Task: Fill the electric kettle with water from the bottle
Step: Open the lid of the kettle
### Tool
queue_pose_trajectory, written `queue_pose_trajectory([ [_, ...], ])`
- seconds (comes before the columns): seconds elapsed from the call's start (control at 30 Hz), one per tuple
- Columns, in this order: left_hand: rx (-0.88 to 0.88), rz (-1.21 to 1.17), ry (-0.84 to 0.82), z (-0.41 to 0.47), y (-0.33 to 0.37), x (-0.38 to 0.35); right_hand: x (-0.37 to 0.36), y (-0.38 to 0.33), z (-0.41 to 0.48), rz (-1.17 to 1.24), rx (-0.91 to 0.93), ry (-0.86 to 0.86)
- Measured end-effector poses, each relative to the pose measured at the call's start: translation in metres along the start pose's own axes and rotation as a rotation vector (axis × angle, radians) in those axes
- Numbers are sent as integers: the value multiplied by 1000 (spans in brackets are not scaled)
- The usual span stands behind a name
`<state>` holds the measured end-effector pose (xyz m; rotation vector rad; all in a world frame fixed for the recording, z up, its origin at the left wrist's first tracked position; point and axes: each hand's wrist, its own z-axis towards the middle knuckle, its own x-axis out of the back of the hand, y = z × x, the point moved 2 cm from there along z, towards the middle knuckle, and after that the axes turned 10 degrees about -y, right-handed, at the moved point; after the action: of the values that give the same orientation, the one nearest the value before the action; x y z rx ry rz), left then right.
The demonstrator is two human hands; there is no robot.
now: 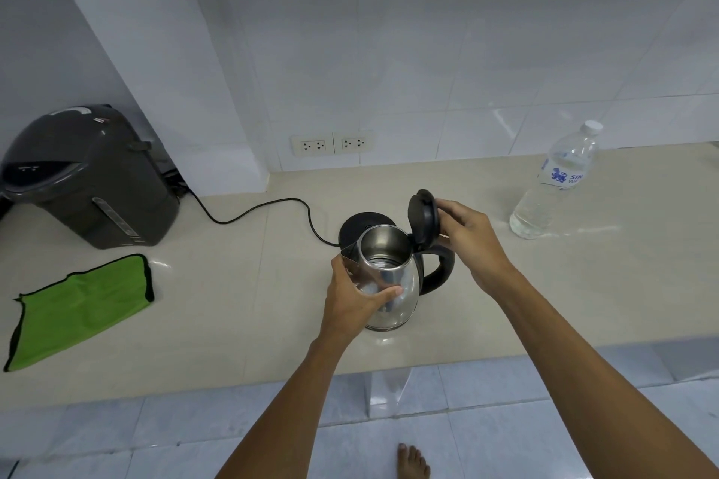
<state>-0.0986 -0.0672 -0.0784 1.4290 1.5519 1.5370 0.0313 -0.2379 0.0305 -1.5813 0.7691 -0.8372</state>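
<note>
A steel electric kettle [393, 272] with a black handle stands on the beige counter [241, 307], off its black base [365, 222], which lies just behind it. Its black lid [422, 217] is swung up, and the inside looks empty. My left hand [352, 301] grips the kettle's body from the front left. My right hand [472, 241] holds the raised lid by its edge with the fingertips. A clear water bottle [556, 187] with a white cap stands capped at the right, apart from both hands.
A dark hot-water dispenser [89, 175] stands at the back left, and a cord [264, 206] runs across the counter to the kettle base. A green cloth [81, 307] lies front left. Wall sockets [332, 144] sit behind. The counter edge is close to me; a bare foot [412, 463] is below.
</note>
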Motion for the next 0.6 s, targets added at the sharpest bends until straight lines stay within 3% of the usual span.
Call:
queue_pose_trajectory([
  [0.6, 10, 40, 12, 1, -1, 0, 20, 25, -9, 556, -150, 100],
])
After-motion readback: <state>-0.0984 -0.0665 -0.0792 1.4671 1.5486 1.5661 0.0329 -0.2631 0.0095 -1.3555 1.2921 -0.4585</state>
